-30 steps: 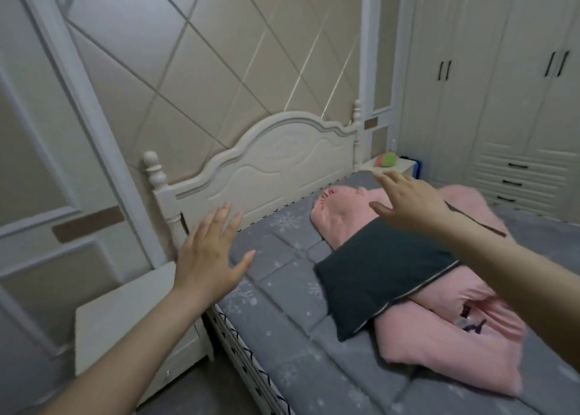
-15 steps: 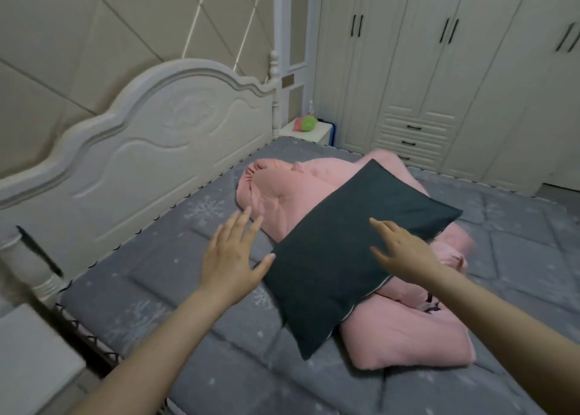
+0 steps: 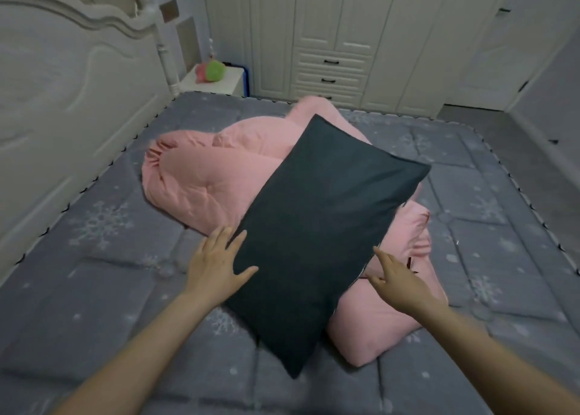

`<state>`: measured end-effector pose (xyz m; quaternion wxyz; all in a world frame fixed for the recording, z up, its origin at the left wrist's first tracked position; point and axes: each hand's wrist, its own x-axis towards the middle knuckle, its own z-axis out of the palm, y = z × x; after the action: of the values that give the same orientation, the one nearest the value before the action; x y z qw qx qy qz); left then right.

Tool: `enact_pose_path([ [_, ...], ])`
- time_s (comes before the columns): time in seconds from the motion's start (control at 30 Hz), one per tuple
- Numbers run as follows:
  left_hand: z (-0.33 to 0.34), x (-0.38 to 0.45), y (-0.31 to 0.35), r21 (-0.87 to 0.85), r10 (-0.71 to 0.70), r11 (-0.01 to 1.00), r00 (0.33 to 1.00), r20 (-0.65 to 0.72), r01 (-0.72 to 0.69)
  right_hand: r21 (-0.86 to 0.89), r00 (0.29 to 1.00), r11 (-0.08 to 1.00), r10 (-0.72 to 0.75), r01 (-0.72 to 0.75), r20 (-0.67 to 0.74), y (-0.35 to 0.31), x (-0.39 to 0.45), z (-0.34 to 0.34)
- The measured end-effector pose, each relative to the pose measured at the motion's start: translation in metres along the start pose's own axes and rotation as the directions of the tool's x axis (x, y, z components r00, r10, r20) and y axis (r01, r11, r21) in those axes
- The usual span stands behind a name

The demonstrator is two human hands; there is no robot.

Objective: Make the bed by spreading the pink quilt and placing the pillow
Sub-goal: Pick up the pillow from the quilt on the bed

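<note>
A dark teal pillow (image 3: pixel 317 235) lies slantwise on top of a bunched-up pink quilt (image 3: pixel 201 182) in the middle of the grey snowflake-patterned mattress (image 3: pixel 103 289). My left hand (image 3: pixel 218 265) is at the pillow's left edge, fingers spread, thumb resting on the fabric. At the pillow's right edge, over the quilt, my right hand (image 3: pixel 398 281) has its fingers apart. Neither hand has closed on anything. Much of the quilt is hidden under the pillow.
A white carved headboard (image 3: pixel 62 94) runs along the left. A white nightstand (image 3: pixel 219 80) with a pink and green soft toy (image 3: pixel 212 71) stands at the far corner. White wardrobes with drawers (image 3: pixel 332 69) line the back wall.
My view has swung right and down onto the bed. Both hands have come down from mid-air to the two sides of the pillow.
</note>
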<state>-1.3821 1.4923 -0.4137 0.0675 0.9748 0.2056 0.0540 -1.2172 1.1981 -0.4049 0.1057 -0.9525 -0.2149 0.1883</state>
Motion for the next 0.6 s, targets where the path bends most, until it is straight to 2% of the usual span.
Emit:
enact_pose_path([
  [0.1,0.024,0.036,0.010,-0.039,-0.008,0.999,0.999,0.046,0.010,0.114,0.996,0.990,0.085,-0.085,0.001,0.014,0.017,0.008],
  [0.2,0.051,0.074,0.016,-0.044,-0.048,0.998,0.994,0.097,0.053,0.281,0.993,0.954,0.116,-0.105,-0.023,0.025,0.038,0.020],
  [0.3,0.079,0.113,0.023,0.048,-0.054,0.998,0.981,0.187,0.045,0.473,0.983,0.879,0.137,-0.063,-0.124,0.031,0.060,0.032],
  [0.4,0.102,0.152,0.029,-0.022,-0.149,0.987,0.966,0.211,0.157,0.620,0.969,0.784,0.138,0.018,-0.203,0.032,0.086,0.048],
  [0.5,0.118,0.186,0.033,-0.102,-0.233,0.960,0.945,0.230,0.262,0.685,0.956,0.728,0.213,-0.018,-0.202,0.033,0.116,0.068],
  [0.6,0.141,0.207,0.033,-0.122,-0.257,0.945,0.919,0.298,0.304,0.663,0.950,0.746,0.254,-0.071,-0.184,0.026,0.140,0.082],
])
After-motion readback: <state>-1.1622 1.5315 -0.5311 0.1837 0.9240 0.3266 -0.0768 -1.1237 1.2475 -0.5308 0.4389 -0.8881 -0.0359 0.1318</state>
